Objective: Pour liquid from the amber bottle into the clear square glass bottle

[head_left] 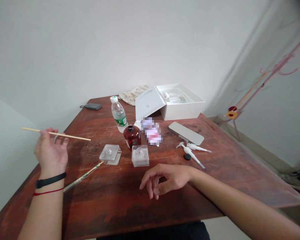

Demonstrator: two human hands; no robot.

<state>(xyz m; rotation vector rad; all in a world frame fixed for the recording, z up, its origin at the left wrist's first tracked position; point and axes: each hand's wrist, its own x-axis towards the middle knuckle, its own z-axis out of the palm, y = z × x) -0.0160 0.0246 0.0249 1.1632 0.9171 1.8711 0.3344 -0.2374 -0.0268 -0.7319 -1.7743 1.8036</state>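
Note:
My left hand (52, 151) is raised over the left side of the table, palm up, with a thin wooden chopstick (72, 136) pinched between thumb and fingers. The chopstick lies nearly level and points right. Below it, a narrow clear wrapper with green print (83, 176) rests on the wood. My right hand (165, 180) hovers palm down near the front, fingers loosely bent and apart, holding nothing. Nearest to it is a clear square block-like container (140, 156). A similar clear container (110, 153) stands to the left. Behind them is a brown bottle (132, 136) without a cap.
Farther back stand a water bottle (119, 115) and a white box (182, 111) with its lid (148, 101) leaning on it. A blurred-out phone-like item (152, 132), a grey case (186, 132), white pump heads (190, 154) and a black cap (187, 156) lie to the right.

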